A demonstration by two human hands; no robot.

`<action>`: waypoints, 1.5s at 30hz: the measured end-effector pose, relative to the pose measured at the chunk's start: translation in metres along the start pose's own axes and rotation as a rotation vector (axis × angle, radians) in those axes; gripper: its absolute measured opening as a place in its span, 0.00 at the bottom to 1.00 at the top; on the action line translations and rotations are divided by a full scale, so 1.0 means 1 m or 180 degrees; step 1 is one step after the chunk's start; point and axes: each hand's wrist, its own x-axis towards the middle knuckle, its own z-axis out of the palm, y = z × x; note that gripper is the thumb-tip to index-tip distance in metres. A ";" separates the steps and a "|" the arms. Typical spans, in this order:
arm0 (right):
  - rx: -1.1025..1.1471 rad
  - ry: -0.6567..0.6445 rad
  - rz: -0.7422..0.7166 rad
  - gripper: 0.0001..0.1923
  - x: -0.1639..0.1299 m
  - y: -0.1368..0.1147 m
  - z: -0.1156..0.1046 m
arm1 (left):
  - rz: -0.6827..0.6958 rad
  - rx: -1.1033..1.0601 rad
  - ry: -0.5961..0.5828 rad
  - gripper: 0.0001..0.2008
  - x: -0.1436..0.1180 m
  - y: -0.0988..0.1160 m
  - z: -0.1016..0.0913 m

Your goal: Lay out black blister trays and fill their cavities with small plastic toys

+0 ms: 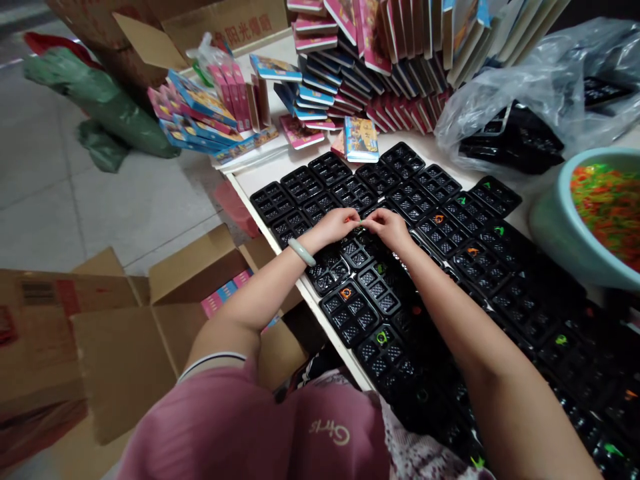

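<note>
My left hand (339, 225), with a pale green bangle (302, 253) at the wrist, is closed in a pinch. Fingertip to fingertip with it, my right hand (389, 227) is pinched too. A tiny bit of green plastic (361, 222) shows between them, and some orange-red shows at the left fingers; the exact shape is hidden. Beneath both hands, rows of black plastic trays (350, 313) with small square compartments cover the table. Some compartments hold one small piece, such as an orange ring-like piece (345, 293) or a green ring-like piece (382, 337).
At right stands a pale blue tub (555, 220) full of orange and green pieces. Behind it, a clear plastic bag (530, 87) holds more black trays. Stacked picture boxes (363, 140) line the back. Open cardboard cartons (195, 267) and a green sack (110, 100) lie at left.
</note>
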 end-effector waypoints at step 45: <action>-0.0868 -0.0864 -0.0631 0.04 -0.052 -0.034 0.057 | -0.1409 -0.3223 0.0436 0.08 -0.090 -0.024 -0.043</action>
